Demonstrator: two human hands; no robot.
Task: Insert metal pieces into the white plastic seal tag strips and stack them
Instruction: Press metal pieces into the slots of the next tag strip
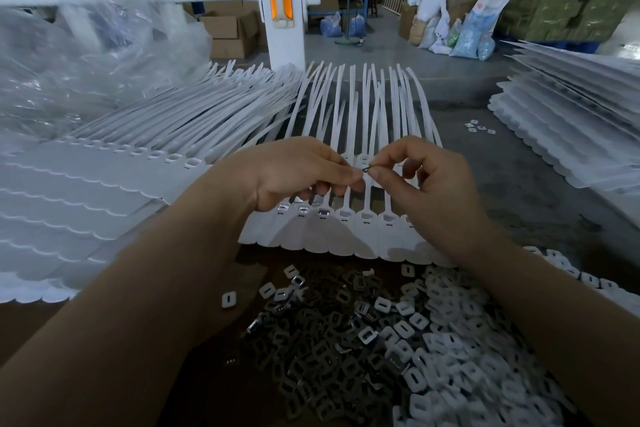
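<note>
A sheet of joined white seal tag strips (332, 236) lies in front of me, tails pointing away. Three sockets at its left hold metal pieces (303, 210); the sockets to the right look bare. My left hand (294, 172) and my right hand (426, 180) meet above the sheet. Both pinch one small metal piece (366, 168) between thumb and forefinger. My left hand's lower fingers curl near the strips' necks. A heap of loose metal pieces (311, 354) lies near me, with white plastic caps (460, 333) heaped to its right.
Stacked tag sheets (69, 191) lie at my left, their tails fanning toward a white post (280, 10). Another stack (571, 107) sits at the right. Crumpled clear plastic bags (76, 55) fill the far left. A few loose caps (479, 126) lie on the grey floor.
</note>
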